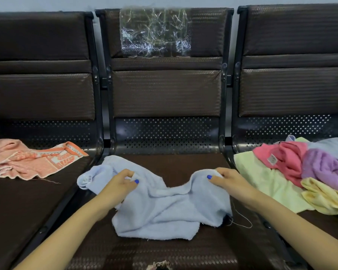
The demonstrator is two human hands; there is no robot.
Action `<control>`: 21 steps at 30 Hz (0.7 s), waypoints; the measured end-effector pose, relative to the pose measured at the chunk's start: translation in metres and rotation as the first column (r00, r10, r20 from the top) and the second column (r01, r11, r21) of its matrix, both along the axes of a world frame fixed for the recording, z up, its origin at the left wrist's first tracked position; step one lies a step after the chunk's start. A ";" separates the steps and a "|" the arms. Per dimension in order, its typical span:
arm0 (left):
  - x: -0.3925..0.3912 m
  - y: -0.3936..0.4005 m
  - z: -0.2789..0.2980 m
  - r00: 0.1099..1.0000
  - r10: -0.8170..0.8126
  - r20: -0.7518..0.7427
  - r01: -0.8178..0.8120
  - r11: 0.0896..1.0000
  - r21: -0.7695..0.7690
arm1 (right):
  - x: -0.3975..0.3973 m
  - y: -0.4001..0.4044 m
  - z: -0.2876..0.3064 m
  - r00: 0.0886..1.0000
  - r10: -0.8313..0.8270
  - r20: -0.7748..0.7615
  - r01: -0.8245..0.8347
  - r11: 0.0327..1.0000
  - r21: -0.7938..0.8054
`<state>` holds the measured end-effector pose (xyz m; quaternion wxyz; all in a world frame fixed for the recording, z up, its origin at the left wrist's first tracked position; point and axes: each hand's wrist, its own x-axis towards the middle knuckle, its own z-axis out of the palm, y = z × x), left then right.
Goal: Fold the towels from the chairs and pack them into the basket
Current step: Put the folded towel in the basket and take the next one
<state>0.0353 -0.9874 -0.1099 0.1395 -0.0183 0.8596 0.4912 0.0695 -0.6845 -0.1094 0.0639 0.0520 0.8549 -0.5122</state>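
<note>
1. A pale blue towel (168,207) is lying crumpled on the seat of the middle chair (164,94), its near part spreading flat and its far edge bunching up at two points.
2. The left hand (121,184) is pinching the towel's far-left bunch, its grip pressing fabric between thumb and curled fingers.
3. The right hand (226,182) is pinching the far-right bunch in the same grip, thumb on top of the cloth.
4. A loose thread (242,221) is trailing from the towel's right edge.
5. An orange patterned towel (33,160) is lying rumpled on the left chair's seat, well apart from the blue one.
6. A pile of towels (300,172), light green, pink, purple, yellow and blue, is resting on the right chair's seat.
7. A clear plastic sheet (154,32) is hanging over the middle chair's backrest.
</note>
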 end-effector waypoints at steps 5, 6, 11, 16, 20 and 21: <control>0.011 0.028 0.016 0.989 -0.103 -0.107 0.118 0.982 0.147 | 0.010 -0.015 0.009 0.996 0.088 0.002 -0.088 0.995 0.048; 0.014 0.034 0.019 0.977 -0.153 -0.146 0.174 0.973 0.150 | 0.012 -0.018 0.009 0.994 0.111 -0.017 -0.109 0.990 0.086; 0.035 0.061 0.033 0.867 -0.411 -0.281 0.470 0.863 0.187 | 0.021 -0.042 0.022 0.945 0.276 -0.178 -0.279 0.960 0.007; 0.039 0.065 0.040 0.855 -0.402 -0.327 0.479 0.855 0.201 | 0.024 -0.050 0.036 0.916 0.266 -0.300 -0.322 0.934 -0.156; 0.035 0.062 0.041 0.904 -0.299 -0.306 0.387 0.876 0.289 | 0.016 -0.042 0.038 0.935 -0.031 -0.354 -0.098 0.935 -0.341; 0.034 0.060 0.041 0.916 -0.275 -0.291 0.359 0.885 0.297 | 0.012 -0.038 0.038 0.932 -0.121 -0.343 -0.023 0.921 -0.390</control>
